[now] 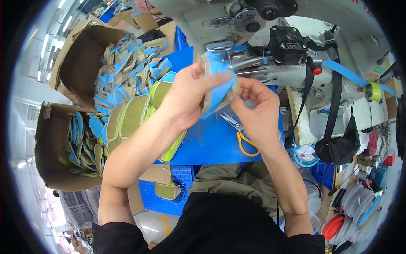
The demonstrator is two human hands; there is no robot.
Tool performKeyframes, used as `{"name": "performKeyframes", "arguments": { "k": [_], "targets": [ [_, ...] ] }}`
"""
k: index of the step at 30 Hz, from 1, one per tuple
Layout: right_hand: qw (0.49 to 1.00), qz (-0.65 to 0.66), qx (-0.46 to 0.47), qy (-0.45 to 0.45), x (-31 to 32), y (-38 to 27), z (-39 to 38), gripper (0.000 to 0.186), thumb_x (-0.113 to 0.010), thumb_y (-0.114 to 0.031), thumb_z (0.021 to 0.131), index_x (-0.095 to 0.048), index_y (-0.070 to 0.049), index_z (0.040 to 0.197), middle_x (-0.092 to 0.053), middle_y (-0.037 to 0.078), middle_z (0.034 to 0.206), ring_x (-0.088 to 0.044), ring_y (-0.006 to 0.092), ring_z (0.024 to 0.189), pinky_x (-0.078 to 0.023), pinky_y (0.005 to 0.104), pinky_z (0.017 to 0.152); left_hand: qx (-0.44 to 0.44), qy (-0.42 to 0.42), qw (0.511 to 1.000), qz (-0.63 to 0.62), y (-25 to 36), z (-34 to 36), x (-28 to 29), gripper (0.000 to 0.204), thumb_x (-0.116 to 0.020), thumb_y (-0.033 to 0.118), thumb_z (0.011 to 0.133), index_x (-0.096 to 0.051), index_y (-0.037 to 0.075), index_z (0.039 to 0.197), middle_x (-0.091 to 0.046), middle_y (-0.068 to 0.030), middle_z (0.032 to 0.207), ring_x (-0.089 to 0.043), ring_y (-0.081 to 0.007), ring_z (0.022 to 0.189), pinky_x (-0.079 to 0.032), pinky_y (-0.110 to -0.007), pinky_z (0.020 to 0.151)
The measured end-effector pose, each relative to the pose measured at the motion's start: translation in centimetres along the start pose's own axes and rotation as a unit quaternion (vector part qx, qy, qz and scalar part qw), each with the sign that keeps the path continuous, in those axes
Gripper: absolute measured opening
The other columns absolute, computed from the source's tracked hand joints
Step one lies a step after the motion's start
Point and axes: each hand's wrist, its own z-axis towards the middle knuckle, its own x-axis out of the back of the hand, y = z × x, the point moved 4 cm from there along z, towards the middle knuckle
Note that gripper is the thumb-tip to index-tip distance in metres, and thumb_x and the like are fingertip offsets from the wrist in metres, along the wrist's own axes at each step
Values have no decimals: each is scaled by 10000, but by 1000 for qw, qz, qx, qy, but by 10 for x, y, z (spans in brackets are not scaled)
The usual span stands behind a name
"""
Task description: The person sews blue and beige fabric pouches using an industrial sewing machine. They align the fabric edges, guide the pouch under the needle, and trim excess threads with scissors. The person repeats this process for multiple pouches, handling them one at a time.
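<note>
Between my two hands is a piece of light blue fabric (pixel 216 96) with a beige edge, raised in front of the sewing machine (pixel 186 19). My left hand (pixel 188 91) pinches it from the left, thumb laid across its face. The fingers of my right hand (pixel 257 103) close on its right edge. The fabric's top end lies close by the machine's sewing area; whether it touches there I cannot tell. Below the fabric, scissors (pixel 243 137) with orange handles lie on the blue work surface (pixel 203 146), their blades partly apart.
Olive panels with lime-green edging (pixel 134 116) are piled left of my left forearm. Two cardboard boxes (pixel 69 78) at the left hold blue and beige fabric pieces. Blue tape (pixel 347 73) runs through a yellow roll at the right. A black bag (pixel 338 146) hangs there.
</note>
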Motion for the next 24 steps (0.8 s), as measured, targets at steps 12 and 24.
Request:
{"name": "performKeyframes", "arguments": {
  "k": [12,24],
  "targets": [
    [970,-165,178,19,7,0,-4,269,-737,-19,825,-671,-68,1081,-722,96,962,-714,240,865,-534,343,728,-110,11,988,112,-10,-12,13,221,-735,194,977,-728,27,1122,-756,-37,985,-698,-85,861,-559,-256,769],
    [965,-179,187,40,3,3,-7,265,-725,5,807,-679,-75,1056,-714,95,959,-714,270,868,-538,353,718,-31,-7,999,11,-16,-16,2,246,-756,125,948,-680,28,1161,-749,-55,1039,-712,-124,907,-577,-292,835]
  ]
}}
